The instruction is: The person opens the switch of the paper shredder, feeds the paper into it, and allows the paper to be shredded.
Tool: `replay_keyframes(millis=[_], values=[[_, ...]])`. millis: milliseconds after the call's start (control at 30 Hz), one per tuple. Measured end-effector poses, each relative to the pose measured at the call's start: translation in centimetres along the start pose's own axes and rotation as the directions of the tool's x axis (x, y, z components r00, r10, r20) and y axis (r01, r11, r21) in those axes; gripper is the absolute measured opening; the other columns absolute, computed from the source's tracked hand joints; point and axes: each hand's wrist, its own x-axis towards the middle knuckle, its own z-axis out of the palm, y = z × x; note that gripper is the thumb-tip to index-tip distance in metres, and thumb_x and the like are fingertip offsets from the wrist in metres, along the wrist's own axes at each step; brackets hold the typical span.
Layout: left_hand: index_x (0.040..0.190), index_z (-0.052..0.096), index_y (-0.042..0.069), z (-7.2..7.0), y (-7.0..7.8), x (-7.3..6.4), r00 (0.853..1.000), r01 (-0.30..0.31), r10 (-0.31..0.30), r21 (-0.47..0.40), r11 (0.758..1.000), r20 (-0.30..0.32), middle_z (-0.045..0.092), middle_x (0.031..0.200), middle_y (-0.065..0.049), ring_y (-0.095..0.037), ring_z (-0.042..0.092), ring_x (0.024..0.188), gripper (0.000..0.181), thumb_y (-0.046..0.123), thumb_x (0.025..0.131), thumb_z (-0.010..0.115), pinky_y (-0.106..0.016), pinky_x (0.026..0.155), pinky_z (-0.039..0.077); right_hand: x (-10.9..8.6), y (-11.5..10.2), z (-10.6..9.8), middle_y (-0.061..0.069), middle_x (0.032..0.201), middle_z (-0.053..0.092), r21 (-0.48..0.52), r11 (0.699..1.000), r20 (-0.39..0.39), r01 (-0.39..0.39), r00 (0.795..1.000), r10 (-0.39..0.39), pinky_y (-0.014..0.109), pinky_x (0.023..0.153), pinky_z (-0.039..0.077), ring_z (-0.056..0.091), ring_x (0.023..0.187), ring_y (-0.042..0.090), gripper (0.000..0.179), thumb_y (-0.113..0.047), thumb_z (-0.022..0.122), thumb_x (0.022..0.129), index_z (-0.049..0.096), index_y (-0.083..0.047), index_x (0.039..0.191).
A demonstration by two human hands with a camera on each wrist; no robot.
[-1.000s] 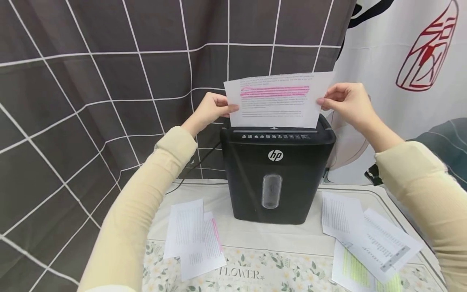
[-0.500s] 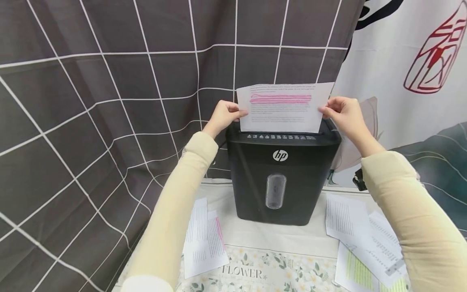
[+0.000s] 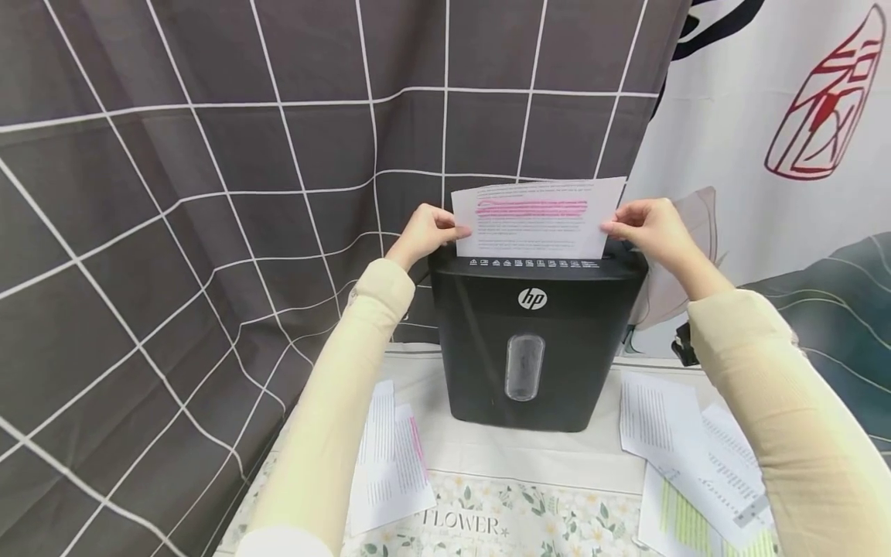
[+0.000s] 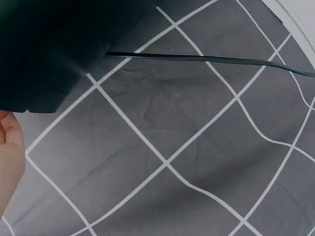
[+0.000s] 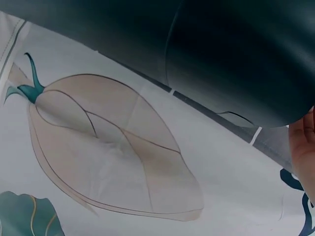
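A printed sheet of paper (image 3: 532, 224) with pink highlighted lines stands upright at the top slot of a black HP paper shredder (image 3: 473, 333). Its lower edge is out of sight at the slot. My left hand (image 3: 426, 234) pinches the sheet's left edge between thumb and fingers. At the right edge, my right hand (image 3: 654, 232) pinches it the same way. In the left wrist view only part of the left hand (image 4: 10, 157) shows, beside the dark shredder body (image 4: 44, 54). The right wrist view shows part of the right hand (image 5: 304, 152) at the shredder's corner.
Printed sheets (image 3: 390, 480) lie on the table left of the shredder, and more sheets (image 3: 685, 464), one highlighted yellow-green, lie to the right. A power cord (image 4: 206, 58) runs from the shredder. A dark checked curtain (image 3: 278, 155) hangs behind; a white patterned cloth (image 3: 738, 131) hangs at right.
The sheet has moved down toward the shredder's slot, and less of it shows above the top. Both hands have come down with it. The head view has shifted slightly.
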Motion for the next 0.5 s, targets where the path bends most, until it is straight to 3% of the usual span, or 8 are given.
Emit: replay_keyframes(millis=[167,367,500], values=[[0.091,0.072,-0.008,-0.03,-0.31,-0.07,1.0,-0.011,0.011,-0.003,1.0,0.015,0.071,0.088,-0.02,0.0,0.053,0.061,0.021,0.011,0.082,0.072,-0.015,0.06,0.042,0.08,-0.15,0.02,-0.026,0.054,0.049,-0.054,0.999,0.022,0.005,1.0,-0.004,0.012,0.05,0.035,0.042,0.052,-0.005,0.022,-0.008,0.072,0.082,0.063,0.012,0.082],[0.086,0.072,-0.007,-0.02,-0.64,-0.31,0.999,-0.01,0.009,0.008,1.0,0.031,0.068,0.07,-0.002,-0.005,0.047,0.061,0.02,0.013,0.082,0.072,-0.016,0.059,0.038,-0.04,0.17,0.22,-0.027,0.057,0.048,-0.066,0.997,0.05,0.028,0.998,-0.025,0.01,0.052,0.034,0.042,0.054,-0.006,0.021,-0.008,0.071,0.082,0.063,0.012,0.081],[0.088,0.072,-0.006,0.23,-0.91,-0.62,0.999,0.002,-0.004,0.027,1.0,0.048,0.068,0.073,-0.003,-0.005,0.047,0.062,0.02,0.013,0.082,0.072,-0.016,0.059,0.038,-0.18,0.48,0.5,-0.025,0.058,0.049,-0.072,0.996,0.068,0.043,0.997,-0.038,0.01,0.053,0.034,0.042,0.054,-0.006,0.02,-0.008,0.071,0.083,0.063,0.011,0.081]])
